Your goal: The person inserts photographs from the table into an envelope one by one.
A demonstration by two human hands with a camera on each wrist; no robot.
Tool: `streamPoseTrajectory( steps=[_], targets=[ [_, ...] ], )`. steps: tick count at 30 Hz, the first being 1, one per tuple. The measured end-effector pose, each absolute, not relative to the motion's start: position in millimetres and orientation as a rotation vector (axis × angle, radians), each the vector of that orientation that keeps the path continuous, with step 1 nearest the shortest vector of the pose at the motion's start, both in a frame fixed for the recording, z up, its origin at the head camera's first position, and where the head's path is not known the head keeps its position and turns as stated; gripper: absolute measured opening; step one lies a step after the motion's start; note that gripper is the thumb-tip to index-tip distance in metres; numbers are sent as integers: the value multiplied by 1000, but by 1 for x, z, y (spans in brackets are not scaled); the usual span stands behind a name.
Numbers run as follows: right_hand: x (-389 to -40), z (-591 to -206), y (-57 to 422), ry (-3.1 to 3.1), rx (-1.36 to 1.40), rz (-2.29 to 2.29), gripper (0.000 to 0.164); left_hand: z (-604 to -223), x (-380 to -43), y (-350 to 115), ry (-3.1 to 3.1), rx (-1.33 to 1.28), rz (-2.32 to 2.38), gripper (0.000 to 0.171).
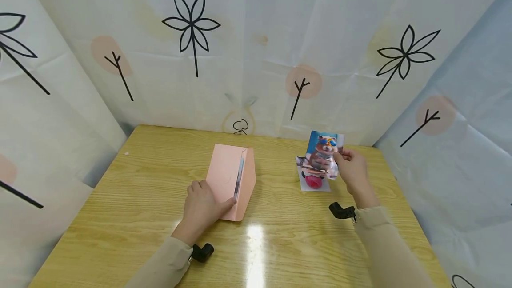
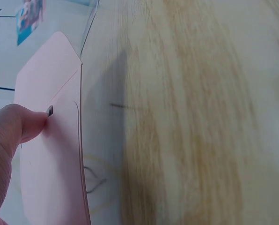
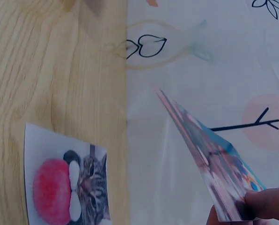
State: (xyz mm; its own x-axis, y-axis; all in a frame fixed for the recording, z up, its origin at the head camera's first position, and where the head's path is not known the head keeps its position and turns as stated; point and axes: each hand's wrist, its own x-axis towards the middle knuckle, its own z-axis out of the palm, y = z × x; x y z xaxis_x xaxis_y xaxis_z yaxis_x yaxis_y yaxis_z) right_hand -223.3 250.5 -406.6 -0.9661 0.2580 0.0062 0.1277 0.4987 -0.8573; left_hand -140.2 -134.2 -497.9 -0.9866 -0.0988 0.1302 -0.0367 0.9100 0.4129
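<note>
My left hand (image 1: pixel 206 206) grips a pink envelope (image 1: pixel 224 168) by its lower part, the thumb at the opening. Its flap (image 1: pixel 248 181) stands out to the right, and a greyish edge of something inside shows along the slit. In the left wrist view the thumb (image 2: pixel 29 122) presses on the envelope near the fold. My right hand (image 1: pixel 354 168) pinches picture cards (image 1: pixel 322 150) by their right edge; the front one shows a bear in blue sunglasses. Below them a cat picture card (image 3: pixel 69 183) with a pink ball lies on the table.
The wooden table (image 1: pixel 152 199) ends at the back against a pale cloth (image 1: pixel 256 48) printed with flowers and trees. The same cloth hangs on both sides. A black wrist camera (image 1: pixel 342 211) sits at the right cuff, another black camera (image 1: pixel 202 252) at the left.
</note>
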Motion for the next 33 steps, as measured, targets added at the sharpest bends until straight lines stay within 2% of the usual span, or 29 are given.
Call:
streamPoseTrajectory(
  steps=[21,33],
  targets=[
    [-215,-426,147,-2384,-34,1922,36,-498,-142,-129,-2920,120,-610,94],
    [-206,-448,102,-2469,51,1661,22,-498,-141,-128,-2930,124,-605,97]
  ],
)
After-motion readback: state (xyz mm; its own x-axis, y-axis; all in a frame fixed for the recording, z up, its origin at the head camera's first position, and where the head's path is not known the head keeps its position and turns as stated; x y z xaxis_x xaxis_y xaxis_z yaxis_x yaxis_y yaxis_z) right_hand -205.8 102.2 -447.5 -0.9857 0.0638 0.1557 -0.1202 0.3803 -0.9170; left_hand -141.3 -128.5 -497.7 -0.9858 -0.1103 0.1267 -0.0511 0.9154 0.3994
